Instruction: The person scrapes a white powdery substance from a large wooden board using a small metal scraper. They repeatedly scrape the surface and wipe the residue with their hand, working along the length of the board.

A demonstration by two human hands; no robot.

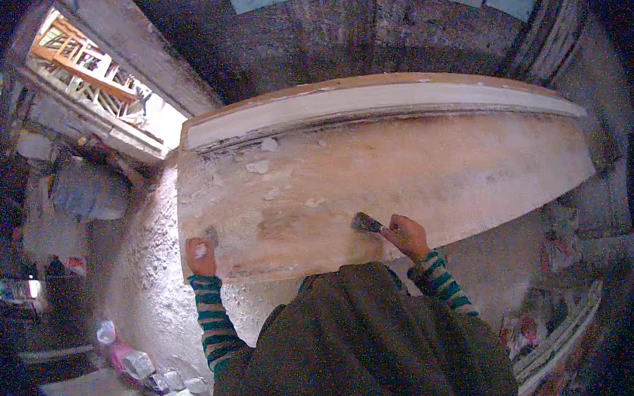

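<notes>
Work apparently partway: right fingers (397, 225) pinching a brush (367, 223), left fingers (194, 253) curled, contents unclear, over a board (471, 163) smoother right of both, pale patches (258, 168) beyond the left seemingly remaining.

I see a broad, worn, orange-brown wooden panel (428, 161), patchy with pale flakes at left, its right end narrowing. Over its near middle, a dark-headed brush (367, 223) points left; near left, a small greyish piece (212, 235) looks blurred.
</notes>
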